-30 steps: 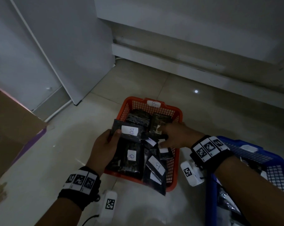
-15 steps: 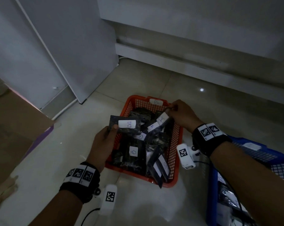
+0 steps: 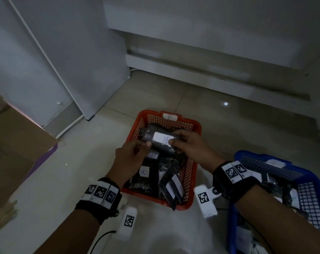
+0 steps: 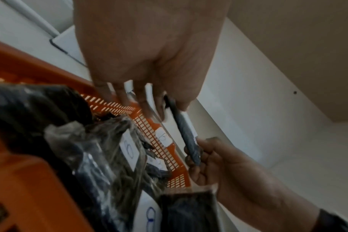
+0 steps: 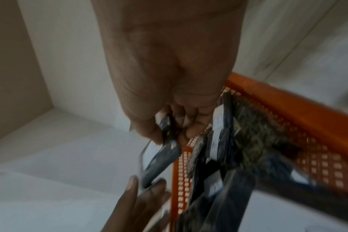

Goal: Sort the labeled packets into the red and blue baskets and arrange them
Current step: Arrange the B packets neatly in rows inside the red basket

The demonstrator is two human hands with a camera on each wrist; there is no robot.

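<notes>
Both hands hold one dark packet (image 3: 160, 141) with a white label above the red basket (image 3: 189, 173). My left hand (image 3: 131, 154) pinches its left edge between thumb and fingers, and my right hand (image 3: 188, 145) pinches its right edge. In the left wrist view the packet (image 4: 186, 133) shows edge-on between the two hands. The right wrist view shows the packet (image 5: 161, 158) held the same way. Several more labeled dark packets (image 3: 148, 173) lie and stand inside the red basket. The blue basket (image 3: 309, 197) at the right also holds packets.
The baskets sit on a pale tiled floor (image 3: 45, 180). A cardboard box (image 3: 14, 143) stands at the left, a white door panel (image 3: 67, 57) behind it, and a wall ledge (image 3: 210, 70) runs along the back.
My right hand let go of the packet it lifted at the basket's far side and came over to the labeled packet in my left hand. Both hands now hold that packet, a little higher.
</notes>
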